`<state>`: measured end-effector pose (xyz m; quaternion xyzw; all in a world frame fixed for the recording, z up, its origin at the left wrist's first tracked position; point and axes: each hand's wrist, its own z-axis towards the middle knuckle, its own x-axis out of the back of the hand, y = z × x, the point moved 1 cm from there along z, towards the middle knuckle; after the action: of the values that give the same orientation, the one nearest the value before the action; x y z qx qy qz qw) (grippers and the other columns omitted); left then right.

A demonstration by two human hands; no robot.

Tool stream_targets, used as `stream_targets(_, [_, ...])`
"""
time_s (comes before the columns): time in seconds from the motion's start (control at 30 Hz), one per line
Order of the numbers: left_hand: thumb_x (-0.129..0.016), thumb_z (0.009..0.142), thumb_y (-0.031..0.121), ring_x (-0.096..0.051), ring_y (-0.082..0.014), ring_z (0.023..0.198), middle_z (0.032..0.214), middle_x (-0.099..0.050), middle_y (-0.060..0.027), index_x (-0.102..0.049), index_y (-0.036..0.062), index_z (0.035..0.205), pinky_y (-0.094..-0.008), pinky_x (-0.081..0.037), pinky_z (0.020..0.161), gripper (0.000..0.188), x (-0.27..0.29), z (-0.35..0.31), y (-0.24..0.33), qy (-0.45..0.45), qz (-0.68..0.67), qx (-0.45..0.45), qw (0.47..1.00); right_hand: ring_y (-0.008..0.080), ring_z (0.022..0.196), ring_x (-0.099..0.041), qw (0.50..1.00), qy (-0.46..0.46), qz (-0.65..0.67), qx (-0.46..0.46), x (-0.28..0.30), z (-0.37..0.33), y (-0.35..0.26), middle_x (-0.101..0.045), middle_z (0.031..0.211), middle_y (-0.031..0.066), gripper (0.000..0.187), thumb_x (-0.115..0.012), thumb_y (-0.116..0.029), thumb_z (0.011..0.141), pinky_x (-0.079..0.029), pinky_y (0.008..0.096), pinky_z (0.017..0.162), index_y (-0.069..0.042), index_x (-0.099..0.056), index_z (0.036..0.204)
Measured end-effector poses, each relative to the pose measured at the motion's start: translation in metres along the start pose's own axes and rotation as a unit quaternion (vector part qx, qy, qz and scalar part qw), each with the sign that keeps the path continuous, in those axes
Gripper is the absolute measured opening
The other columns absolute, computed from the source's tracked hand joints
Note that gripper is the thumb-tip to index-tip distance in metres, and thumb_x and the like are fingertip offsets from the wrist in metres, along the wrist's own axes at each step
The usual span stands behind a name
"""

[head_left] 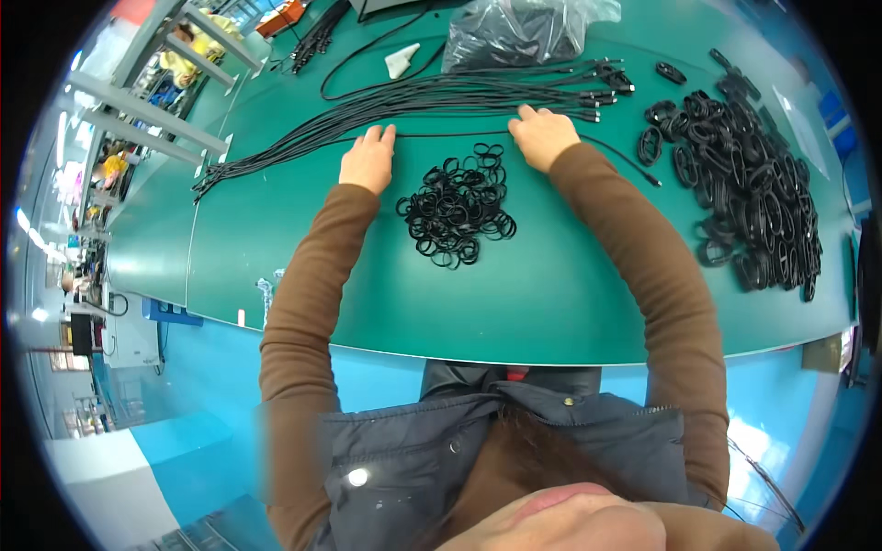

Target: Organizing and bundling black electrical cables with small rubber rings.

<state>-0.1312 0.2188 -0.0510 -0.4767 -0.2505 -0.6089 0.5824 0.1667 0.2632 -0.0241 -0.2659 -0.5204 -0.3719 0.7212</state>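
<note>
A single black cable (pixel 450 136) stretches taut between my two hands over the green table. My left hand (pixel 367 162) has its fingers closed on the cable's left part. Further right, my right hand (pixel 546 138) grips the same cable, and its plug end trails off toward the right. Just beyond both hands lies a long bundle of straight black cables (pixel 367 110), with plugs at its right end. Between my forearms sits a loose heap of small black rings (pixel 457 209), like rubber bands. The fingertips' exact hold is partly hidden.
Many coiled black cables (pixel 749 184) are piled on the right of the green table (pixel 514 312). A clear plastic bag (pixel 519 35) with dark contents stands at the back, near a white nozzle-like piece (pixel 401 61). Grey frame bars (pixel 152 115) rise at the left.
</note>
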Motion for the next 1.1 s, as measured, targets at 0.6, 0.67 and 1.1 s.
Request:
stream_targets(0.6, [-0.051, 0.094, 0.019, -0.063, -0.034, 0.082, 0.093, -0.067, -0.011, -0.057, 0.0123, 0.112, -0.0432, -0.049, 0.07, 0.02, 0.029, 0.031, -0.215, 0.088, 0.065, 0.126, 0.986, 0.0197, 0.052, -0.054, 0.977, 0.194, -0.081, -0.038, 0.22, -0.139, -0.099, -0.055, 0.067, 0.0065, 0.009, -0.061, -0.013, 0.069, -0.043, 0.0296, 0.045, -0.01, -0.054, 0.074])
stream_targets(0.67, [-0.051, 0.095, 0.02, -0.063, -0.0339, 0.08, 0.092, -0.067, -0.0111, -0.058, 0.0121, 0.111, -0.0429, -0.049, 0.069, 0.019, 0.042, 0.027, -0.238, 0.093, 0.058, 0.129, 0.986, 0.0176, 0.052, -0.05, 0.971, 0.183, -0.126, -0.085, 0.231, -0.188, -0.088, -0.049, 0.066, 0.0032, 0.009, -0.06, -0.012, 0.071, -0.04, 0.0286, 0.046, -0.012, -0.052, 0.075])
stream_targets(1.1, [-0.056, 0.095, 0.018, -0.049, -0.0279, 0.052, 0.071, -0.061, -0.0103, -0.061, 0.0055, 0.095, -0.0382, -0.042, 0.053, 0.013, 0.238, -0.034, -0.051, -0.022, -0.132, -0.054, 0.99, 0.0255, 0.068, -0.062, 0.843, -0.14, -0.221, -0.469, 0.227, -0.444, 0.017, -0.064, 0.089, 0.005, 0.02, -0.066, -0.01, 0.08, -0.049, 0.0327, 0.063, -0.008, -0.063, 0.1])
